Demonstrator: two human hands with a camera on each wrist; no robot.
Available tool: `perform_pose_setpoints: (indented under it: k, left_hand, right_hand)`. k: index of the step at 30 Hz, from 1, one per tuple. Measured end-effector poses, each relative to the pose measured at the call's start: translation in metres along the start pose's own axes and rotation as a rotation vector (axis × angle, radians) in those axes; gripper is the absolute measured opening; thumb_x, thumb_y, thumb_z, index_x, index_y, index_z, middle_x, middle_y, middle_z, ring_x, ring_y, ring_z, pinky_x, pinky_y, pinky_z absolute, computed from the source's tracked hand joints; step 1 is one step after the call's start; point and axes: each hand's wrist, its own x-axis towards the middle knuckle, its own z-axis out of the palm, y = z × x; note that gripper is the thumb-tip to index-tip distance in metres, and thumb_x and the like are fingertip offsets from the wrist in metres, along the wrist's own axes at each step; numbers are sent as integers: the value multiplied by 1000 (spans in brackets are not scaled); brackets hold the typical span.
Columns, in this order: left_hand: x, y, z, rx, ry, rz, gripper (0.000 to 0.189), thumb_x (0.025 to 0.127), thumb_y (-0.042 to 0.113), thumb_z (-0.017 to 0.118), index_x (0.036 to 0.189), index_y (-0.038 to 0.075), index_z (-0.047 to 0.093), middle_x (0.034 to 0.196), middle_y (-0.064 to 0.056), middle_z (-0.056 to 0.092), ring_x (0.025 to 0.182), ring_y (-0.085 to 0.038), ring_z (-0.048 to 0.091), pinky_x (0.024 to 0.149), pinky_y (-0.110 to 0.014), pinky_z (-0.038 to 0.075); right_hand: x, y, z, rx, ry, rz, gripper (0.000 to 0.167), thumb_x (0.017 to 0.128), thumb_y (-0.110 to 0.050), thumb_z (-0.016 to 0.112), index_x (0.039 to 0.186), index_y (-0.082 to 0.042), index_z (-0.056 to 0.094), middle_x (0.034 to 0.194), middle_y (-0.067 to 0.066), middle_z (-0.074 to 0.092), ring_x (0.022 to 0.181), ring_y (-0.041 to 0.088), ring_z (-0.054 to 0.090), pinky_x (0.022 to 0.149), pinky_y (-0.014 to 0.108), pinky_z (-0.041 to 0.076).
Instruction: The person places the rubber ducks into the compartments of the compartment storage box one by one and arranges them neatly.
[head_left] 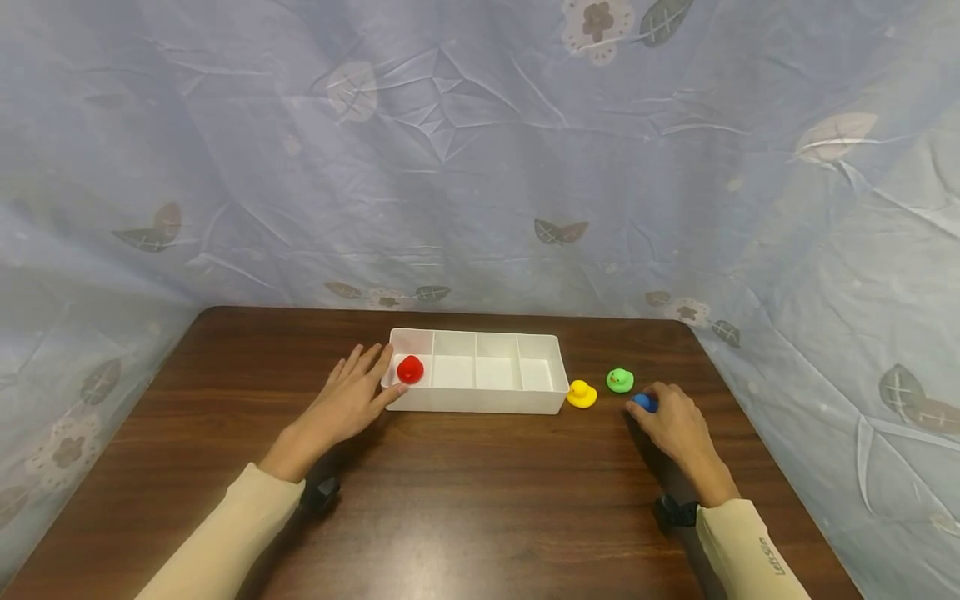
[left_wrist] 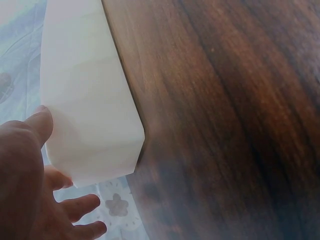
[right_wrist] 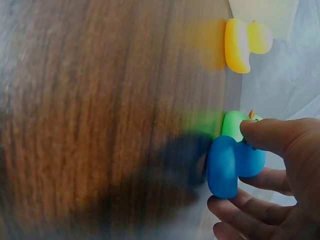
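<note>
A white box [head_left: 472, 400] with several compartments stands on the brown table, a red rubber duck [head_left: 410, 369] in its leftmost one. My left hand [head_left: 347, 402] rests at the box's left end, its fingers spread and fairly straight. In the left wrist view the thumb [left_wrist: 42, 124] touches the box's rim. To the right of the box my right hand [head_left: 677, 422] pinches a blue rubber duck [right_wrist: 223, 167], thumb on one side and fingers on the other. Part of that duck is hidden by the hand in the head view.
A yellow rubber duck [head_left: 582, 394] sits right at the box's right end. Between it and the right hand is a green rubber duck [head_left: 620, 381]. A patterned pale curtain [head_left: 480, 167] hangs behind the table [head_left: 487, 492] and along its sides.
</note>
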Motion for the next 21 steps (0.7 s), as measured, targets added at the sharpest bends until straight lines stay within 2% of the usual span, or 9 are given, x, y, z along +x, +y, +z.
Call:
perform_pose_setpoints:
  k: [5, 14, 21]
  left_hand:
    - [0, 0, -1, -1, -5, -1, 80, 111, 50, 52, 168, 1, 26, 172, -32, 30, 161, -58, 18, 127, -76, 20]
    - [0, -1, -1, -7, -5, 1, 79, 111, 50, 52, 168, 2, 26, 172, -31, 30, 161, -58, 19, 128, -76, 19]
    - [-1, -1, -2, -19, -1, 0, 78, 111, 49, 53, 168, 2, 27, 172, -31, 30, 161, -58, 19, 128, -76, 20]
  right_hand:
    - [2, -1, -2, 31, -13, 7, 44, 100, -28, 74, 119, 10, 66, 107, 32, 67, 90, 40, 69, 80, 58, 59]
    - [6, -1, -9, 31, -45, 42, 41, 101, -26, 73, 122, 9, 66, 113, 32, 69, 97, 44, 72, 83, 60, 60]
    - [13, -6, -19, 29, -39, 49, 41, 102, -26, 70, 124, 8, 66, 115, 32, 70, 96, 43, 74, 81, 57, 61]
